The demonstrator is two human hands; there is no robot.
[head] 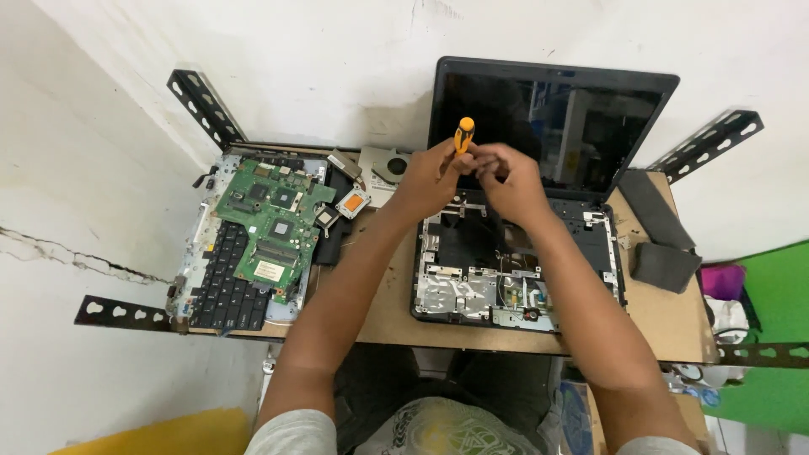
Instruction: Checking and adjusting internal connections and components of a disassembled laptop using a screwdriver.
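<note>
Orange-handled screwdriver (pixel 463 135) upright, tip down, both hands (pixel 476 177) gripping

Bright, even light (edges warped)

screwdriver handle (pixel 464 133): orange with a black band
circuit board (pixel 274 221): green, grey chips
keyboard (pixel 226 282): black keys
laptop shell (pixel 516 274): black, silvery metal inside
tabletop (pixel 666 316): pale brown
pads (pixel 665 265): dark grey, perhaps foam
wall (pixel 320 50): white, cracked
</note>
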